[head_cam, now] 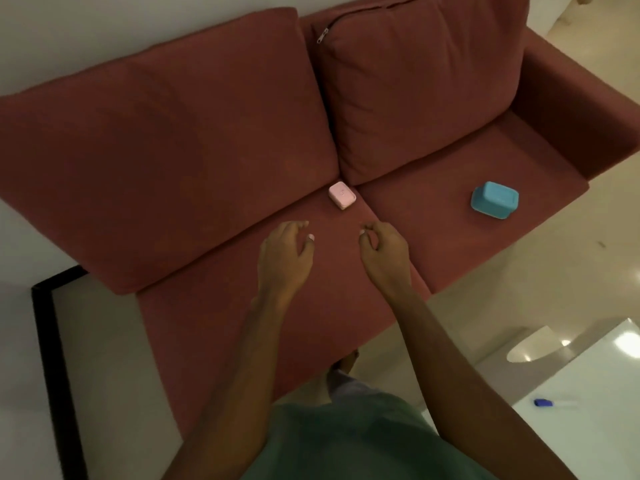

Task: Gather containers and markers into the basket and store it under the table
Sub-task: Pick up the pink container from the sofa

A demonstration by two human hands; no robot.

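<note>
The pink container point(342, 195) lies on the sofa seat point(214, 327), at the seam between the two seat cushions and against the foot of the back cushions point(166, 147). It rests flat, lid up, and nothing touches it.

The blue container point(494, 200) sits at the 3 o'clock side of the pink one, well apart from it, on the right-hand seat cushion near the front edge.

One marker point(550, 403), blue-capped as far as the blur allows, lies on the white table point(595, 441) at roughly 5 o'clock from the pink container.

Both hands hover over the seat just short of the pink container. The left hand point(285, 252) is at its 7 o'clock, fingers spread and loosely curled, holding nothing. The right hand point(384, 249) is at its 5 o'clock, fingers curled inward toward the thumb; nothing is visible in it.

Task status: no basket is in view. Both containers and the marker lie loose, so gathering appears not yet begun for these items. Remaining: collect the pink container, the blue container and the marker, load the basket, stow it under the table.
</note>
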